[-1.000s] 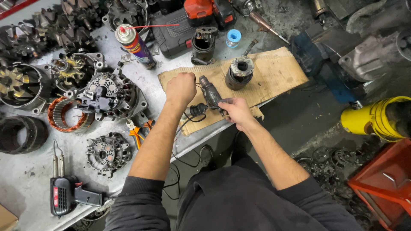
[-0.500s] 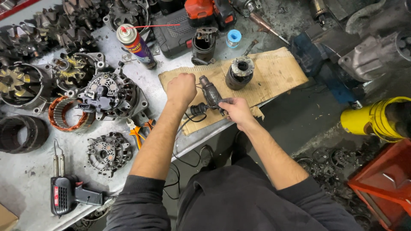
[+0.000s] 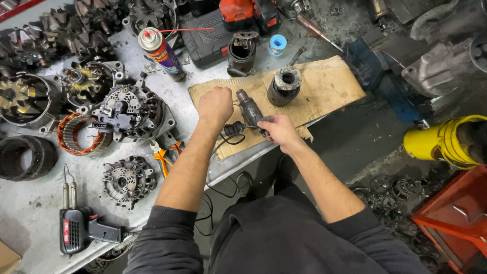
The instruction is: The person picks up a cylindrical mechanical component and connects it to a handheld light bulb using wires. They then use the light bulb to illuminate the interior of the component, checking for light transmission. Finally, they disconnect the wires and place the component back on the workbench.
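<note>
Near the surface (image 3: 45, 238) edge, the right hand (image 3: 278, 130) grips the dark motor part (image 3: 251, 112) over the cardboard (image 3: 324, 86) — barely shifted from a moment ago. The left hand (image 3: 215, 105) is clenched, seemingly on a thin wire — unchanged. Farther off stands 1 cylinder housing (image 3: 284, 87).

— You're working under even, fairly bright light from above; your pale grey metal workbench top (image 3: 45, 203) reads clearly, with only soft, short shadows under the parts.

— Any glare?

— Slight sheen on the tall red and purple spray can (image 3: 161, 53) and on the glossy yellow plastic cylinder (image 3: 446, 139) at the right edge. Your left hand (image 3: 215, 105) and right hand (image 3: 276, 129) look sharp, no motion blur.

— And the edges?

— The dark oily floor (image 3: 365, 147) falls dim, detail lost there. The wide lens bends the corners, and your dark sleeves at the bottom look stretched.
</note>
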